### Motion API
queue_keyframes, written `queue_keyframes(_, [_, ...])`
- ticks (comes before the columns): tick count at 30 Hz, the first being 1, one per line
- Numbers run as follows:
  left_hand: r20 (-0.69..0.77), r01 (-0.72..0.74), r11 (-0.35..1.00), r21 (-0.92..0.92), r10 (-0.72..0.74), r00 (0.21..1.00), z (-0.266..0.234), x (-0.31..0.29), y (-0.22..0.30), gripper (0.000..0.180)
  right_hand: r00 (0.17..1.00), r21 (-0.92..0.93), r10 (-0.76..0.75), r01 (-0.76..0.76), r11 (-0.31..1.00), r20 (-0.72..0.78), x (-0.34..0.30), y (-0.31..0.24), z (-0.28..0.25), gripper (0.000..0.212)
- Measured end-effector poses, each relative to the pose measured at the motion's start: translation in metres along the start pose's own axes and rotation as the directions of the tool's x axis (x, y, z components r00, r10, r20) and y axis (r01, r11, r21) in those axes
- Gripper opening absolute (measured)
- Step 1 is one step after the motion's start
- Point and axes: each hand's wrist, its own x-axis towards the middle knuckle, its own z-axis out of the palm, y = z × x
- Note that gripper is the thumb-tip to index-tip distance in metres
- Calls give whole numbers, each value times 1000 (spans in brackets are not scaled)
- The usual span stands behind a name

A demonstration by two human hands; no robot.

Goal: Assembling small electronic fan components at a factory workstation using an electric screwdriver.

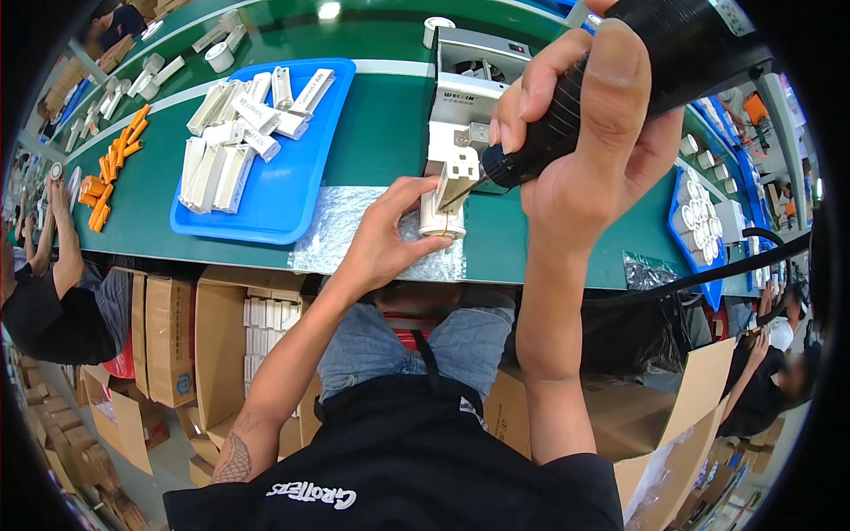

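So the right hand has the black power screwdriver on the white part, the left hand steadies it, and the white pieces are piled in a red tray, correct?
Not quite: the tray is blue, not red, as the head view shows. The rest holds: right hand holds the black power screwdriver on the white part, steadied by the left hand.

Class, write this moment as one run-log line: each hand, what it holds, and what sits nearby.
left hand: steadies white part | right hand: grips black power screwdriver, tip at part | nearby: blue tray of white parts, green bench

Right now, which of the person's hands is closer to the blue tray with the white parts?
Left. The left hand holds a white part just right of the blue tray; the right hand grips a black power screwdriver farther right.
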Motion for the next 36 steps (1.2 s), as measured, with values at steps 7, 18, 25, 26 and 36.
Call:
queue_keyframes(7, [-3, -5, 1000, 30, 6, 1000, -1, -1, -4, 65, 994, -27, -32, 35, 999, 105, -1, 6, -5, 44])
queue_keyframes(18, [-51, -28, 998, 65, 31, 998, 1, -2, -10, 74, 910, 316, -220, 106, 943, 352, 23, 11, -41, 53])
queue_keyframes(25, [-57, -34, 997, 69, 38, 998, 4, -2, -10, 74, 896, 60, -386, 383, 922, 217, 69, 22, -56, 27])
queue_keyframes(26, [-57, -35, 997, 67, 39, 998, 3, -2, -12, 74, 965, -26, -257, 258, 966, 59, 51, 10, -24, 32])
queue_keyframes(36, [-43, -44, 999, 26, 45, 998, 3, -2, -10, 74, 988, -70, -125, 132, 989, 88, 48, 24, -19, 25])
